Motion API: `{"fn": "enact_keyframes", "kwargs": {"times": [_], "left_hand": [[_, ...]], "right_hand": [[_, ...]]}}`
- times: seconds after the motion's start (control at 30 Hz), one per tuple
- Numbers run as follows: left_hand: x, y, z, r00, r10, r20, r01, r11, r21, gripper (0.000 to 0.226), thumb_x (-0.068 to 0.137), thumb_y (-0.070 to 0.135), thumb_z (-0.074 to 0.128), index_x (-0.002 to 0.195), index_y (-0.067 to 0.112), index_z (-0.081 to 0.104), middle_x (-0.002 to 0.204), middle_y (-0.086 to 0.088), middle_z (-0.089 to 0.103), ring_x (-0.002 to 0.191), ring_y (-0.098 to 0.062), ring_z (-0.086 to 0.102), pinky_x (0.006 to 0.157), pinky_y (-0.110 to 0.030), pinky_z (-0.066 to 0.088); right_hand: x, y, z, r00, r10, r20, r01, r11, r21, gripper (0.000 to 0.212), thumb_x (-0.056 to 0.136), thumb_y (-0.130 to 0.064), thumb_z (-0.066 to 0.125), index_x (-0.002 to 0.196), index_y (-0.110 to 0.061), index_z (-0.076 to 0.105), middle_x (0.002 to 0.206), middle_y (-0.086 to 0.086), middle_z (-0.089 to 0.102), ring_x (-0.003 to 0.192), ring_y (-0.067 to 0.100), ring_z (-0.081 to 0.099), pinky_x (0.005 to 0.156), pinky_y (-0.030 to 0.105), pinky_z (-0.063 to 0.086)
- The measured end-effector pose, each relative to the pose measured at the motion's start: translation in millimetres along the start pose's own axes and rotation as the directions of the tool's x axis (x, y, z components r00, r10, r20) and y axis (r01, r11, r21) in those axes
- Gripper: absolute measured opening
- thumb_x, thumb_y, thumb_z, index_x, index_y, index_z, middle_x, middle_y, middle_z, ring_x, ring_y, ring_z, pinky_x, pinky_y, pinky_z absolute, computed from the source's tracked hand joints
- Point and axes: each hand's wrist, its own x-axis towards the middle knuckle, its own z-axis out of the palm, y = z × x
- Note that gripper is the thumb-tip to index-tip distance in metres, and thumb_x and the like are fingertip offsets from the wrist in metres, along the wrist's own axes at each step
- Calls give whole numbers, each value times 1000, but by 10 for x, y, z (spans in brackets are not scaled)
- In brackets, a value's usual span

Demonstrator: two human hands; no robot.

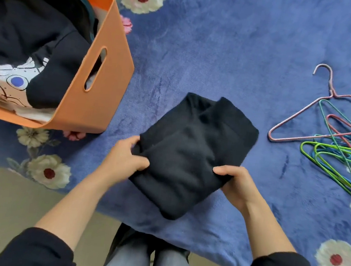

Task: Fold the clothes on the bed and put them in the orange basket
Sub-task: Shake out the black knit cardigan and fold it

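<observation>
Blue plush bedding (pixel 222 51) printed with white flowers covers the surface, and near its front edge lies the folded black garment (pixel 192 154), a thick compact bundle set at a slant; every place below is given from that garment. At its near-left edge the left hand (pixel 124 160) grips it, thumb on top and fingers curled round the fold; at its near-right corner the right hand (pixel 236 184) pinches it, thumb pressed on the upper face and fingers tucked beneath, out of sight; both hands have cloth in them, and whether the bundle is lifted clear of the bedding I cannot tell. Up and to the left of the garment, apart from it, stands the orange basket (pixel 99 103), its slotted handle wall turned toward the garment; inside it sit dark folded clothes (pixel 29 30), the topmost showing a white print (pixel 8 85) with a blue circle, and something white lies under them at the basket's near corner. To the right of the garment, well apart, lies a loose heap of wire hangers (pixel 339 148), green, blue and red; a pink hanger (pixel 297 117) is the one nearest the garment. Below the garment, past the bedding's edge, are the person's legs in grey jeans (pixel 152 264); black sleeves (pixel 34 250) end at the forearms; beige floor (pixel 0 201) shows down to the left.
</observation>
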Motion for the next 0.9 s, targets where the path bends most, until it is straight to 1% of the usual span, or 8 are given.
{"fn": "enact_keyframes", "kwargs": {"times": [0.1,0.2,0.27,0.33,0.43,0.53,0.73,0.9], "left_hand": [[157,309,-233,993,88,-80,-96,991,-98,48,58,2,58,97,27,69,56,9,59,52,-9,45,55,-19,39],[404,263,-222,955,70,-289,-101,990,-94,53,75,2,66,123,22,58,76,6,62,63,-4,54,62,-17,44],[477,55,-120,929,-51,-367,4,992,-126,67,82,17,73,140,19,40,108,4,58,92,-7,57,82,-20,43],[438,-197,16,908,-205,-365,121,964,-238,73,82,37,73,141,14,38,123,4,55,108,-10,54,90,-24,41],[230,-435,209,915,-263,-306,148,924,-352,48,82,49,69,115,17,55,110,9,65,103,-6,59,86,-25,45],[123,-518,290,955,-195,-223,101,922,-373,34,82,39,73,108,23,60,106,10,70,103,-5,63,91,-26,47],[105,-585,221,967,-215,-138,158,928,-337,39,82,33,74,117,21,61,110,10,70,105,-11,65,89,-30,51],[-253,-530,256,942,-320,-105,236,849,-473,33,87,36,69,116,23,61,107,6,70,98,-15,67,76,-29,53]], "right_hand": [[-160,210,-154,977,172,129,-168,985,-44,55,63,-13,74,117,-5,66,120,14,67,112,32,63,89,42,51],[-144,380,-309,967,255,-16,-255,961,-111,70,49,-29,88,112,-11,65,116,11,70,104,26,68,82,38,54],[-70,416,-392,954,160,-254,-178,983,-50,59,58,-34,87,107,-11,64,111,13,70,97,24,69,82,36,54],[12,357,-386,908,0,-419,-27,998,-60,48,68,-39,82,103,-12,63,111,16,69,97,25,67,84,35,53],[94,186,-242,883,-174,-436,79,971,-226,80,51,-60,85,110,-12,61,108,7,69,94,18,67,78,27,53],[186,34,-124,899,-216,-381,91,943,-320,58,71,-37,82,115,-9,57,99,-3,68,83,5,64,66,12,48],[240,-136,3,971,0,-240,-96,917,-387,29,74,-16,77,101,-11,67,101,9,73,88,23,69,74,33,57],[-174,-155,-50,955,176,-238,-259,887,-384,36,73,-22,72,106,-10,65,93,13,70,84,30,67,76,44,56]]}}
